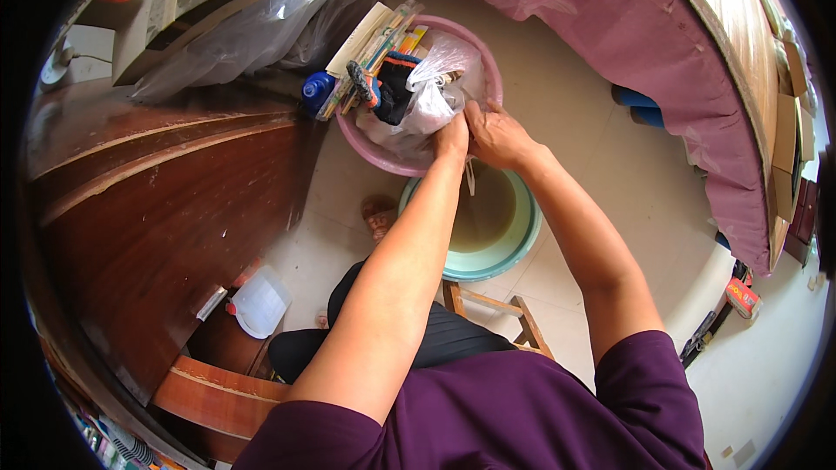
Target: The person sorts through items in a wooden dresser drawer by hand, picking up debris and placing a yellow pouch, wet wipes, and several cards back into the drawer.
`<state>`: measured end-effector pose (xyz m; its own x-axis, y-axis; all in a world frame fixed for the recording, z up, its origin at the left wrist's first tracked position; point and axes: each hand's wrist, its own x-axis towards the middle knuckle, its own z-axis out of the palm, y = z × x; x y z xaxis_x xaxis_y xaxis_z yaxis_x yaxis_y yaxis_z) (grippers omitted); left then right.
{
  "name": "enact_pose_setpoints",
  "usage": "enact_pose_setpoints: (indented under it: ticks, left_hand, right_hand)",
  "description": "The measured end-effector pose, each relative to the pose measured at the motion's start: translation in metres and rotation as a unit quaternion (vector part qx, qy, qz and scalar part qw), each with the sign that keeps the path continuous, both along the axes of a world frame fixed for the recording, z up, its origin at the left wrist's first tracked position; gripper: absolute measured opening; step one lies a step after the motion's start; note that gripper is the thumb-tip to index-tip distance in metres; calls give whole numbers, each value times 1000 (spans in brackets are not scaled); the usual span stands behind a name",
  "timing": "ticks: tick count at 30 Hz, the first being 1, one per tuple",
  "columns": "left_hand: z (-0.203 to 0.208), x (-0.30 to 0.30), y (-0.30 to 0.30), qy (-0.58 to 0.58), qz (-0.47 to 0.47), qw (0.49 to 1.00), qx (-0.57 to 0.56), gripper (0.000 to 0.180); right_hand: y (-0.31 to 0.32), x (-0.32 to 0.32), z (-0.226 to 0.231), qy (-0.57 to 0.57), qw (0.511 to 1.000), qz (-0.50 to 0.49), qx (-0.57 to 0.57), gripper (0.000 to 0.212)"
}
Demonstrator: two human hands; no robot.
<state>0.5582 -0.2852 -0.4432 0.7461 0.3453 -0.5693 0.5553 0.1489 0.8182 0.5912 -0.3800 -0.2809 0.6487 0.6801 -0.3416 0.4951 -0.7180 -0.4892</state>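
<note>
My left hand (pixel 452 137) and my right hand (pixel 500 136) meet over the near right rim of a pink basin (pixel 493 70). The left hand is closed at the edge of a clear plastic bag (pixel 433 97), its fingertips partly hidden. Right against it, my right hand has its fingers bent and closed; what they pinch is hidden. A thin white strip (pixel 471 179) hangs below the hands. Inside the basin, a black cloth item with orange and blue trim (pixel 396 87) lies beside the bag. Below, a light green basin (pixel 526 224) holds murky water.
Flat long packages (pixel 370 48) lean across the pink basin's left side, near a blue bottle (pixel 318 90). A wooden stool (pixel 528 327) stands by the green basin. Dark wooden furniture (pixel 174 235) lines the left; a pink fabric drape (pixel 644 26) hangs at right. A translucent jug (pixel 260 302) is lower left.
</note>
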Motion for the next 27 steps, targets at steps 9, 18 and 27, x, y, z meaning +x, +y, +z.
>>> enact_pose_setpoints:
  ticks: [9, 18, 27]
  left_hand:
    - [98, 2, 18, 121, -315, 939, 70, 44]
    - [180, -28, 34, 125, -426, 851, 281, 39]
    - [295, -68, 45, 59, -514, 816, 257, 34]
  right_hand:
    - [-3, -18, -52, -144, 989, -29, -14, 24]
    - [15, -6, -9, -100, 986, -39, -130, 34]
    - [-10, -39, -56, -115, 990, 71, -51, 31]
